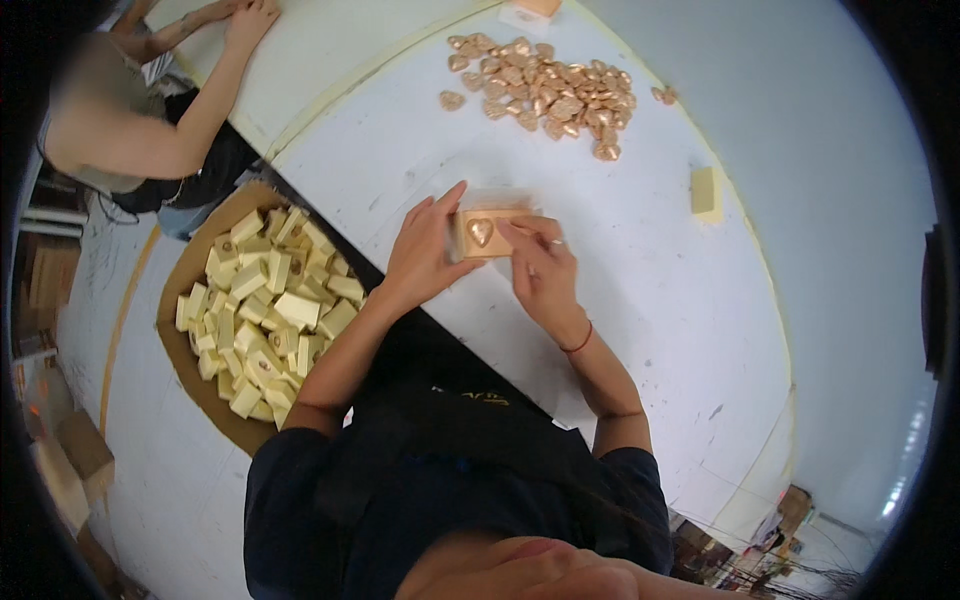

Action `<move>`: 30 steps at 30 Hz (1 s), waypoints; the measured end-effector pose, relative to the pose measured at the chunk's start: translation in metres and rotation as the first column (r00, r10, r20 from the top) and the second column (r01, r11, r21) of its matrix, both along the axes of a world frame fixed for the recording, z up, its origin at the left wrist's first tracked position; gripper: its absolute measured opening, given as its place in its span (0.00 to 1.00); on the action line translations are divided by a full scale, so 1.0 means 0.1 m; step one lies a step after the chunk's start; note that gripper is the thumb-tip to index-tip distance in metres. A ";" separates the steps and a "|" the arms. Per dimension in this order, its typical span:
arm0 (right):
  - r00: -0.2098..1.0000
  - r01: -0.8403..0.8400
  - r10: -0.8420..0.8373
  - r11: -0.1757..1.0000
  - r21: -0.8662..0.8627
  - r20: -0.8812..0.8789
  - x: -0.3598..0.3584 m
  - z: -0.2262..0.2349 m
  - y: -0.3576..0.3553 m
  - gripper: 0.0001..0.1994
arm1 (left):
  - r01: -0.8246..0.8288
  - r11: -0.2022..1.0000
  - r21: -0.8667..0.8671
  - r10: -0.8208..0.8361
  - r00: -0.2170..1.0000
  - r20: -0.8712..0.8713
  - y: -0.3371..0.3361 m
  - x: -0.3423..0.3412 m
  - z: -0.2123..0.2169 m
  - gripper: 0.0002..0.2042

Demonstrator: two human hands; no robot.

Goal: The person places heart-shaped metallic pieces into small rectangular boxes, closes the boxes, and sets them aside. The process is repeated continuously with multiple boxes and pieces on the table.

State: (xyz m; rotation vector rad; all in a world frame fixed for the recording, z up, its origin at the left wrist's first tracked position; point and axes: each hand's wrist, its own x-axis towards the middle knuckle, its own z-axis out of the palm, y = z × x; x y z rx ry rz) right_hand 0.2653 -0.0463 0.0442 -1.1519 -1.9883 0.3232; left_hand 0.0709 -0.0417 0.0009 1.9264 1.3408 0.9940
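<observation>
A small peach-coloured box [485,247] lies on the white table in front of me, with a rose-gold foil heart [480,233] in its left part. My left hand [420,250] braces the box's left end, thumb along the near edge and fingers at the far side. Over the box's right part is my right hand [545,265], its fingers bent and drawn together, the index fingertip close beside the heart. Whatever those fingers pinch, if anything, is hidden. Something clear and blurred, like a plastic cover [500,198], shows along the box's far edge.
Many loose foil hearts [545,90] are heaped at the table's far side. A pale yellow box [706,195] stands near the right edge. At my left is a cardboard carton [180,345] full of yellow boxes [265,280]. Another person [130,130] is at the far left.
</observation>
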 end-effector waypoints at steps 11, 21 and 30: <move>0.876 0.380 -0.393 0.919 0.103 0.279 1.29 -0.40 1.47 0.15 | -0.021 1.000 0.003 0.021 1.000 -0.010 -0.01 0.03 0.05 0.52; 0.782 0.048 -0.379 0.828 -0.558 -0.495 0.90 -0.08 0.71 0.11 | -0.012 1.000 -0.002 0.012 1.000 0.007 -0.02 0.00 0.05 0.51; 0.970 0.063 -0.113 0.972 -0.227 -0.215 0.32 -0.10 -0.03 0.09 | 0.000 1.000 0.027 -0.002 0.999 0.046 -0.03 0.00 0.01 0.50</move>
